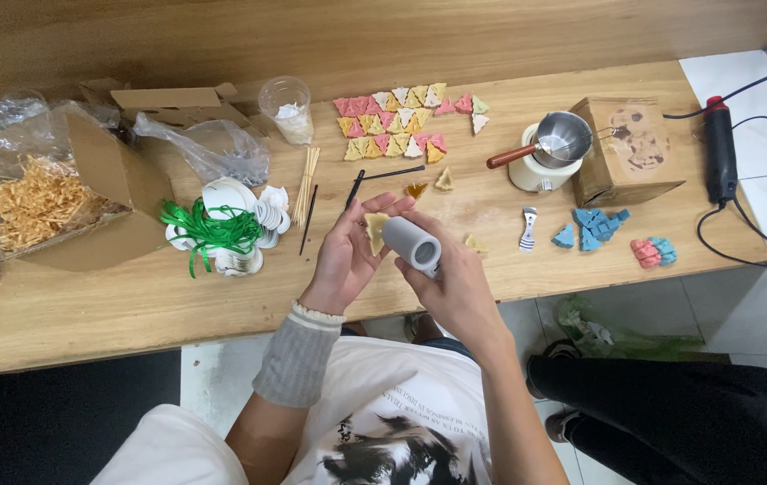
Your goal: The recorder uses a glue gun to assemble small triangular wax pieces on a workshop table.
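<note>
Your left hand (pixel 345 251) holds a small yellow tree-shaped piece (pixel 374 230), fingers closed lightly around it. Your right hand (pixel 455 283) grips a grey cylindrical tool (pixel 411 243), its end against that piece. Both hover above the near edge of the tabletop (pixel 132 301), about mid-length. Rows of coloured tree shapes (pixel 406 121) lie near the far edge.

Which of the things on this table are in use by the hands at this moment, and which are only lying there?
In use:
- left hand holding a pale tree-shaped piece
- right hand holding a grey cylinder tool

Lying about:
- rows of coloured tree pieces
- blue pieces
- small melting pot with ladle
- glue gun
- green ribbon
- box of straw filling
</note>
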